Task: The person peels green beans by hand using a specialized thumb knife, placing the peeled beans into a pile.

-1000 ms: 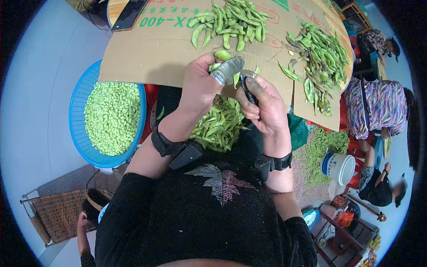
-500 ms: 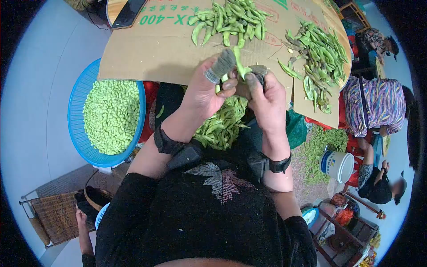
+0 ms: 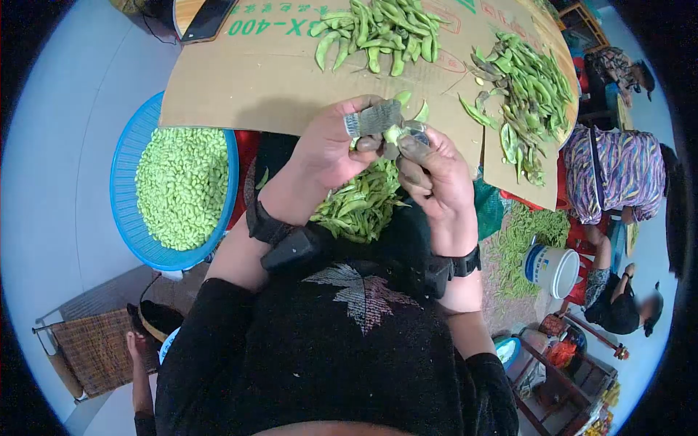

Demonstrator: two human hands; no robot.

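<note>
Gripping one pod [image 3: 396, 132], seemingly split, left hand [image 3: 331, 149] and right hand [image 3: 435, 176].

A green soybean pod [image 3: 398, 128] — split open, pinched between both hands' fingers [image 3: 407, 149] — above the lap.

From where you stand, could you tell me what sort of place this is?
Probably an informal produce-shelling spot, perhaps a market stall. A cardboard sheet serves as worktop with heaps of green pods, a blue basket holds shelled beans, and another person sits nearby among more pods.
</note>
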